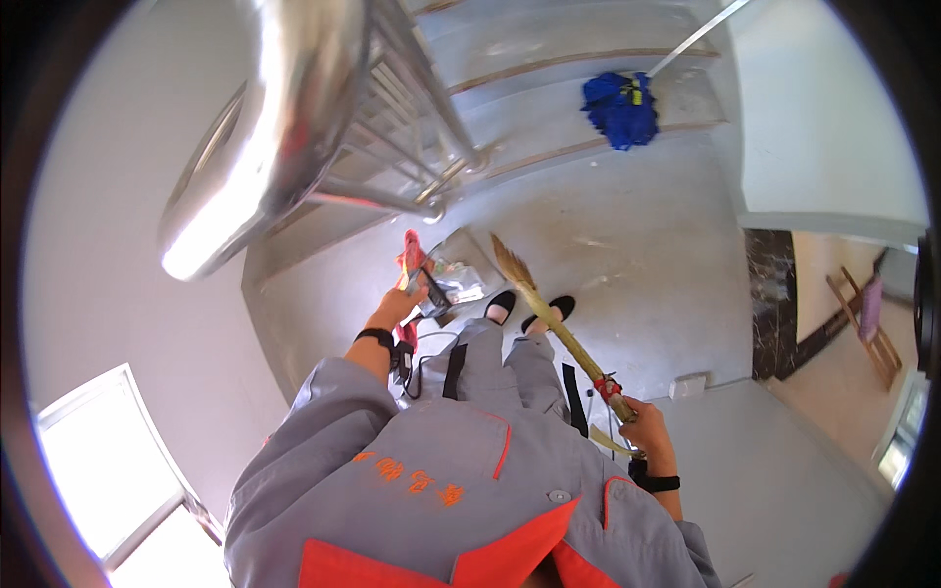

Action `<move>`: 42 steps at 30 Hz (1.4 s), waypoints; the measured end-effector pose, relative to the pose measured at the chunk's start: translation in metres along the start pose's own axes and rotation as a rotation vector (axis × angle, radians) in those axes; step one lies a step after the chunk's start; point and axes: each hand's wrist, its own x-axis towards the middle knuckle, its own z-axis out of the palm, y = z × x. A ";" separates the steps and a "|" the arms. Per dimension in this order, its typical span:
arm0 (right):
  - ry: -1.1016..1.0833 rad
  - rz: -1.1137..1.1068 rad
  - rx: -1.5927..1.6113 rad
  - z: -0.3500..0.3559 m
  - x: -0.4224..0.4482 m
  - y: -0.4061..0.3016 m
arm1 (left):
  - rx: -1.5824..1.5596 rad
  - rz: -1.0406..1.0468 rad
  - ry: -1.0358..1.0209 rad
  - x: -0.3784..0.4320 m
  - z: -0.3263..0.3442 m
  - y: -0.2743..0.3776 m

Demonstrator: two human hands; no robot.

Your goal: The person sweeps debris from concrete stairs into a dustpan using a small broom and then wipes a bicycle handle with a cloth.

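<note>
My right hand grips the tied end of a straw broom, whose bristles point forward and to the left, near my shoes. Red wrapping binds the broom handle just ahead of my fingers. My left hand is closed around a red cloth and what looks like the dark handle of a dustpan. Litter, including a shiny crumpled wrapper, lies in the dustpan, close to my feet. The fingers partly hide how the cloth and handle are held.
A stainless-steel stair railing rises close on my left. Ahead, concrete steps go off, with a blue mop head on them and its pole against the right wall. A wooden chair stands beyond a doorway at right.
</note>
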 end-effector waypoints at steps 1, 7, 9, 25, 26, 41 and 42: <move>0.068 0.032 0.017 -0.004 -0.017 0.006 | 0.006 0.053 -0.001 0.006 0.005 0.004; 0.211 0.258 0.062 -0.022 -0.077 0.042 | -0.171 0.056 -0.068 -0.027 -0.008 0.069; 0.220 0.323 0.181 -0.029 -0.098 0.083 | -0.147 0.006 -0.092 -0.044 -0.021 0.115; 0.485 0.692 1.011 -0.181 -0.140 0.266 | 0.096 0.484 -0.240 -0.005 0.039 0.599; 0.538 0.731 1.014 -0.189 -0.133 0.273 | 0.189 0.491 -0.277 -0.020 0.040 0.653; 0.700 0.857 1.461 -0.258 -0.106 0.431 | 0.109 0.798 -0.600 -0.087 0.232 1.032; 0.709 0.894 1.381 -0.280 -0.106 0.442 | 0.115 0.826 -0.624 -0.085 0.245 1.061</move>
